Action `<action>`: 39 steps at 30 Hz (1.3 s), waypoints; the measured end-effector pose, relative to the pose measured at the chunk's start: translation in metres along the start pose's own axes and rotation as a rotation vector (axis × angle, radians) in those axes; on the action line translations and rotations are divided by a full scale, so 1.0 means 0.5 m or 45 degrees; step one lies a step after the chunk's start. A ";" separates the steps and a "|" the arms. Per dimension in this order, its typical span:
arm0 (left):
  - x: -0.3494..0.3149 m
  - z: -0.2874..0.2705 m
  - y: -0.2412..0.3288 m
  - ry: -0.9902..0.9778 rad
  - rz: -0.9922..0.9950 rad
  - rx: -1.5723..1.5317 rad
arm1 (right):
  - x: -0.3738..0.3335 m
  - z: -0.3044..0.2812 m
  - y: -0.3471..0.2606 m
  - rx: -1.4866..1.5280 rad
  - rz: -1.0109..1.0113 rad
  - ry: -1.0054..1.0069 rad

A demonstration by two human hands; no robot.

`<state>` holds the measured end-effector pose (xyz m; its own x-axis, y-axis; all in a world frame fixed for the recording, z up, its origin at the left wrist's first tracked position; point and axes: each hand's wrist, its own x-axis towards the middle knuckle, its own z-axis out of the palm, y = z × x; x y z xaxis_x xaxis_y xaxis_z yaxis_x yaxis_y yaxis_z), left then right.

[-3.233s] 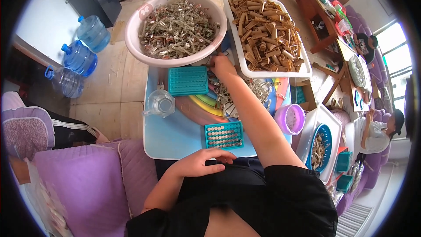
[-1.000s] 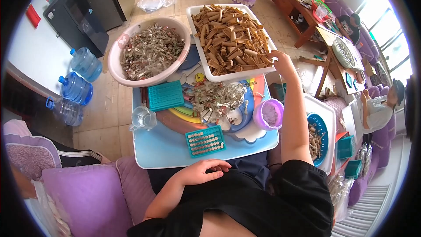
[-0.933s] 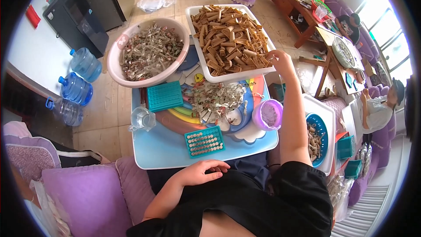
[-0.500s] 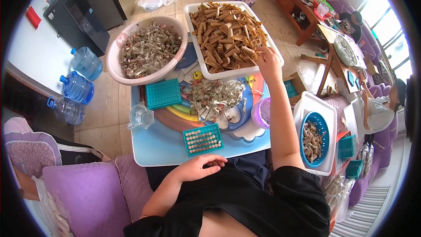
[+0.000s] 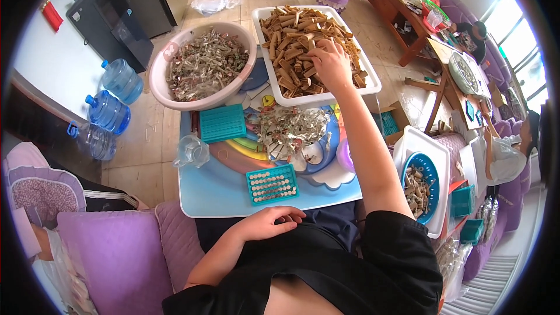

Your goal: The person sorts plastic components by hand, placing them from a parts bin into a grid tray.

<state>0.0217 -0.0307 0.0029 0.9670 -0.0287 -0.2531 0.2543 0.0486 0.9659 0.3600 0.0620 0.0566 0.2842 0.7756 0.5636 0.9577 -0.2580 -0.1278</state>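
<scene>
My right hand [image 5: 333,65] reaches over the white tray [image 5: 373,84] heaped with brown curled pieces [image 5: 291,32]. Its fingers are bent down into the heap, pinching at a brown curled piece, partly hidden by the fingers. At the table's near edge my left hand [image 5: 269,221] lies in front of my body, fingers loosely bent and apart, with nothing in it. Just beyond it sits a teal block [image 5: 272,184] with rows of small round pale ends in its holes. A loose pile of clear-wrapped small pieces [image 5: 289,131] covers the middle of the table.
A pink basin [image 5: 160,84] of wrapped pieces stands far left. Near it are another teal block [image 5: 223,122] and a clear jug [image 5: 192,151]. A purple tub [image 5: 345,155] is partly behind my right forearm. At right, a blue basket [image 5: 434,189] sits in a white tray.
My right hand has moved left, from the tray's right edge to the middle of the brown heap. My left hand stays at the table edge. The whole view has shifted slightly.
</scene>
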 end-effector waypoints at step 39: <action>0.036 -0.032 0.030 1.147 0.664 -0.628 | -0.298 -0.075 -0.250 2.250 0.762 -0.588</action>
<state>0.0432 -0.0146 0.0120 0.5661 0.8237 0.0324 -0.3937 0.2356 0.8886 0.1963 -0.0428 0.0193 0.2491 0.9672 -0.0507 -0.3872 0.0515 -0.9206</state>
